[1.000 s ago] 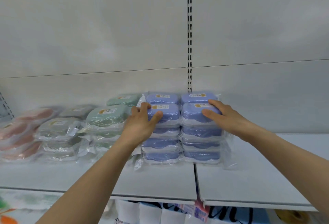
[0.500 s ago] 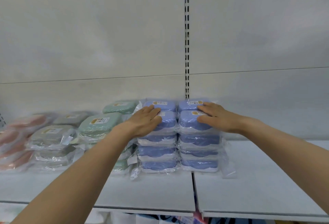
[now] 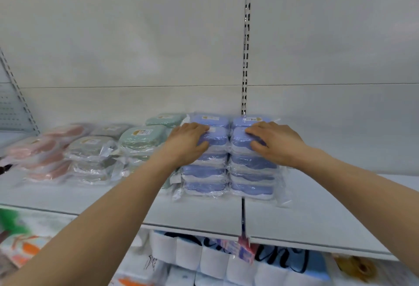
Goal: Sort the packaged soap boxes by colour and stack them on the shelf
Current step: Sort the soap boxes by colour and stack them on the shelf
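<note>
Blue soap boxes in clear wrap stand in two front stacks, the left stack (image 3: 204,179) and the right stack (image 3: 252,182), on the white shelf (image 3: 199,215), with more blue boxes (image 3: 210,118) behind them. My left hand (image 3: 187,141) lies on the top box of the left stack, fingers across the lid and thumb against its front. My right hand (image 3: 275,142) lies the same way on the top box of the right stack. Left of the blue boxes sit green boxes (image 3: 141,137), then grey boxes (image 3: 90,147), then pink boxes (image 3: 38,149), each colour in its own stacks.
A slotted metal upright (image 3: 246,47) runs up the back panel behind the blue stacks. The shelf right of the blue stacks (image 3: 328,213) is bare. Wrapped paper rolls (image 3: 204,260) fill the shelf below.
Both hands have slid from the outer sides of the blue stacks onto the tops of the front boxes. The camera view has moved closer and tilted down.
</note>
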The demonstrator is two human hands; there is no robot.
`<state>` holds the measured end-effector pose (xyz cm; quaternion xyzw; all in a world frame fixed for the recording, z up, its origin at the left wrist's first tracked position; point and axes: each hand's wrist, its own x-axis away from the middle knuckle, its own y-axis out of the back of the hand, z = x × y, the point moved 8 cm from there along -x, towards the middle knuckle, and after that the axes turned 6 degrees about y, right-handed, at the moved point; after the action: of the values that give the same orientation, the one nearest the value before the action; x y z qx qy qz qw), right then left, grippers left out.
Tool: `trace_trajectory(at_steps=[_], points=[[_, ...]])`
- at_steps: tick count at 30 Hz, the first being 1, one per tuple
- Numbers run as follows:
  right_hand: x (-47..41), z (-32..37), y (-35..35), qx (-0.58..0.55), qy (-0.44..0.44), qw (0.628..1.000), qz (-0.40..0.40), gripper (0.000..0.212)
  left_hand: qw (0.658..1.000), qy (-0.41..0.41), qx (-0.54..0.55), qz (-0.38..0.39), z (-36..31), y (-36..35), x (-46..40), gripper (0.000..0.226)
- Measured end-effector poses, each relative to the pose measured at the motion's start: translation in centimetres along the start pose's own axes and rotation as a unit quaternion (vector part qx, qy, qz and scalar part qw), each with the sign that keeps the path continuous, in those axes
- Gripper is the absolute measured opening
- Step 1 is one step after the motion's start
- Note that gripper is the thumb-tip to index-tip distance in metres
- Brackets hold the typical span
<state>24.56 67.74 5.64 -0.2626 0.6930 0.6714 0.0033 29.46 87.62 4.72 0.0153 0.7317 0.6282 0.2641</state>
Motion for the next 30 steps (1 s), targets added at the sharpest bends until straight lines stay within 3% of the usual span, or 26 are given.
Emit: trace_trajectory(at_steps=[8,14,17,21,27,30], points=[[1.3,3.4,0.0,-0.012,0.002,0.998,-0.062,0.045,0.986,-0.025,0.111,-0.118,2.8,1.2,6.9,0.054],[-2.6,10.7,1.2,-0.029,0.023,0.995,-0.091,0.057,0.966,0.076,0.173,-0.178,14.1,3.4,8.6,0.054],[-6.5,15.5,0.9,-0.027,0.038,0.995,-0.089,0.052,0.967,0.114,0.182,-0.139,19.3,3.5,7.9,0.059],[-11.3,20.1,-1.6,-0.001,0.036,0.999,-0.032,0.063,0.968,0.098,0.230,-0.013,21.9,2.0,5.5,0.054],[-14.1,21.7,-3.8,-0.016,-0.018,1.000,0.010,0.052,0.943,0.073,0.323,0.006,22.3,1.3,1.9,0.037],[-14.4,21.8,-4.3,-0.031,-0.041,0.999,0.010,0.051,0.914,0.118,0.388,0.036,23.1,-0.5,2.3,0.047]])
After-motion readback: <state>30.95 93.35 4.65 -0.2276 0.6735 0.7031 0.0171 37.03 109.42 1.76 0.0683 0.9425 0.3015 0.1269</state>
